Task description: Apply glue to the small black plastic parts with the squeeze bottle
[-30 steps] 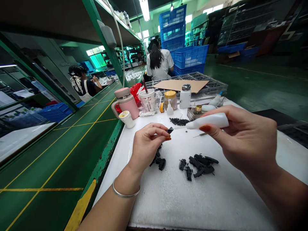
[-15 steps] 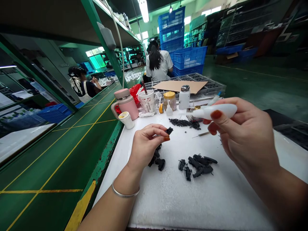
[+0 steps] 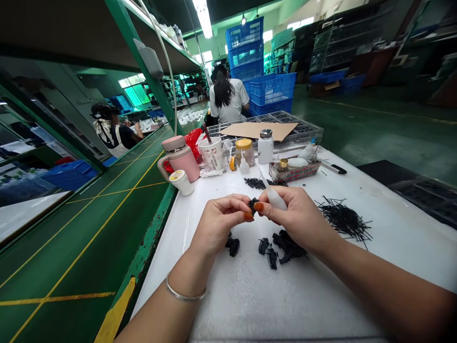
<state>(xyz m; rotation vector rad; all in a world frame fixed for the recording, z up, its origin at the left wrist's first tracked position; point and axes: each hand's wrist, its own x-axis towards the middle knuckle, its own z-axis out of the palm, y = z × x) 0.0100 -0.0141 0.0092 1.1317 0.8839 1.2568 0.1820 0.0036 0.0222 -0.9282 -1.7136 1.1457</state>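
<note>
Black and small, a plastic part [image 3: 253, 205] sits pinched between the fingertips of the left hand [image 3: 217, 224] and the right hand [image 3: 298, 216], held just above the white table [image 3: 250, 295]. The left thumb and forefinger close tightly on the part. The right hand also keeps a white squeeze bottle [image 3: 275, 199] tucked in its closed fingers, nozzle pointing up and away. Below the hands lie more black parts [image 3: 282, 245], some partly hidden under the right hand, and one [image 3: 233, 246] beside the left wrist. A heap of thin black pins [image 3: 344, 220] lies to the right. Farther back stand a pink mug [image 3: 180, 157], a white cup [image 3: 211, 152] and a pile of tiny black bits [image 3: 254, 182].
</note>
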